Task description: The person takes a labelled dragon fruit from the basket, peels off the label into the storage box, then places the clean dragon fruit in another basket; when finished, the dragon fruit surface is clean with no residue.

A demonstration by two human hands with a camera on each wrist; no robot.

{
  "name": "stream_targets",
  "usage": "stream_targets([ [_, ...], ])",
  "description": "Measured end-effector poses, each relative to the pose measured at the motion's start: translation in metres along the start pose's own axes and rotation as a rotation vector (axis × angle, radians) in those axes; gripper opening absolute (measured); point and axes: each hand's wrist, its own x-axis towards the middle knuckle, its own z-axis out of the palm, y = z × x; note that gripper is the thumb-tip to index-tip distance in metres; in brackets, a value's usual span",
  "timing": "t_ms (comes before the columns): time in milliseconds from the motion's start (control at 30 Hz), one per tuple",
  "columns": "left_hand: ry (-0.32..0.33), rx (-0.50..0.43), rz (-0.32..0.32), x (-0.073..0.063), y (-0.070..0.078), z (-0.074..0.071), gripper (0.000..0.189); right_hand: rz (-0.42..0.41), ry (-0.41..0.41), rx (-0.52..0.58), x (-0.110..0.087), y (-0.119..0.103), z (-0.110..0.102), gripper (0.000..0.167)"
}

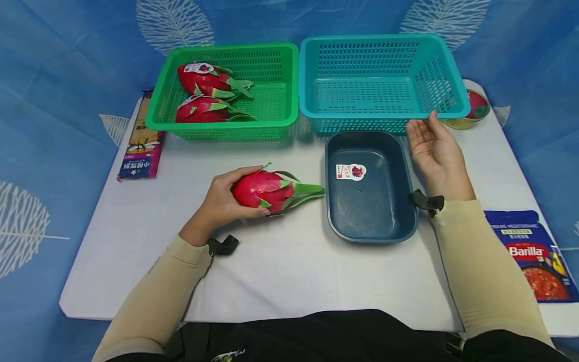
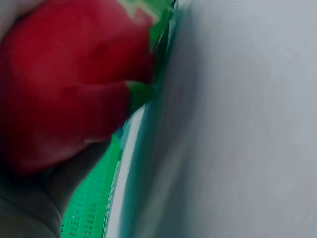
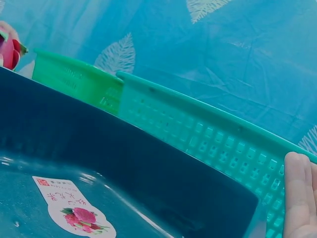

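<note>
My left hand [image 1: 221,198] grips a red dragon fruit [image 1: 264,190] over the table, left of the dark blue basin. Its green leafy tip points right, close to the basin's rim; in the left wrist view the red skin of the dragon fruit [image 2: 74,79] fills the upper left. My right hand [image 1: 439,156] holds nothing. Its palm faces up and its fingertips are right at the front rim of the teal basket [image 1: 362,116], near the right corner. Inside the dark blue basin [image 1: 362,213] lies a dragon fruit sticker [image 1: 351,172].
Two more dragon fruits, one behind [image 1: 199,80] and one in front [image 1: 201,111], lie in the green basket [image 1: 221,125], left of the teal one. A packet [image 1: 140,146] lies at the left edge, a can [image 1: 476,108] behind the teal basket's right corner, a Barilla pouch [image 1: 531,256] at right.
</note>
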Motion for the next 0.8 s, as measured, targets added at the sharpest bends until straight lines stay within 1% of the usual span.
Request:
stream_targets([
  [100,0.014,-0.025,-0.054,0.0,0.005,-0.006,0.081,0.006,0.001,0.005,0.0,-0.001,0.0,0.037],
  [200,0.037,-0.062,-0.069,0.004,0.012,-0.018,0.079,0.008,-0.004,0.007,-0.001,0.0,0.0,0.04],
  [300,0.078,-0.065,-0.037,0.012,0.021,-0.033,0.078,0.006,-0.006,0.008,-0.002,-0.001,0.0,0.043],
  [400,0.127,-0.059,0.019,0.027,0.034,-0.047,0.078,0.006,-0.001,0.005,-0.001,-0.001,0.0,0.043],
  [467,0.157,-0.063,0.051,0.045,0.044,-0.052,0.078,0.004,0.0,0.004,-0.001,-0.001,0.0,0.04],
  [567,0.171,-0.088,0.089,0.081,0.057,-0.049,0.079,-0.002,-0.002,0.005,0.0,-0.003,0.0,0.038],
  [633,0.16,-0.089,0.089,0.108,0.062,-0.041,0.079,0.001,-0.003,0.013,-0.001,-0.004,0.0,0.037],
  [700,0.132,-0.08,0.085,0.134,0.062,-0.03,0.079,0.007,-0.003,0.018,-0.001,-0.004,-0.001,0.036],
  [733,0.118,-0.071,0.076,0.147,0.061,-0.024,0.078,0.012,-0.004,0.019,-0.001,-0.003,-0.001,0.035],
  [800,0.088,-0.041,0.036,0.171,0.058,-0.011,0.079,0.021,-0.008,0.014,-0.001,-0.001,-0.001,0.032],
])
